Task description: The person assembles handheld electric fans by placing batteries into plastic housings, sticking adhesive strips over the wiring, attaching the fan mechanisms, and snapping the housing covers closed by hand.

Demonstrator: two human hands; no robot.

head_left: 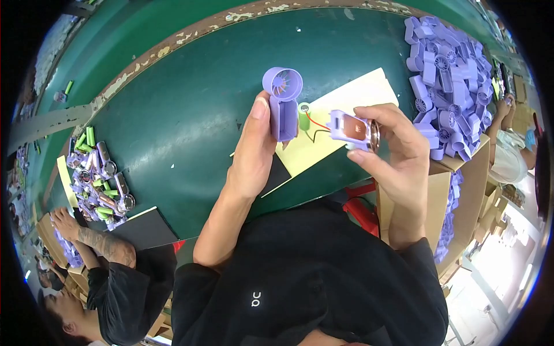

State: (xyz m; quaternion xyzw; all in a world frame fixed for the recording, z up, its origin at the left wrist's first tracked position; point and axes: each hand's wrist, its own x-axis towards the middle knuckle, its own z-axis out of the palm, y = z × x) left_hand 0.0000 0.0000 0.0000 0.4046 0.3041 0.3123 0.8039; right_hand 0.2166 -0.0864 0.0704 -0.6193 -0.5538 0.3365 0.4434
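Observation:
My left hand (254, 150) is closed around a purple plastic housing (284, 118), which has a round, spoked ring at its top and an open rectangular hollow below. Between thumb and fingers, my right hand (401, 144) grips a small purple fan part (353, 128) with a brown, shiny panel and a rounded metallic end. Red and black wires (316, 123) run from this part to a green battery cell (304, 117) beside the housing. Whether my left fingers touch the cell, I cannot tell. A pale yellow sheet (360, 98) lies beneath both hands.
A large heap of purple housings (444, 81) covers the table's right end, above a cardboard box (415, 193) holding more. On the left lies a pile of wired parts with green cells (101, 179), near a co-worker's tattooed arm (107, 245). A raised edge (173, 46) bounds the green table.

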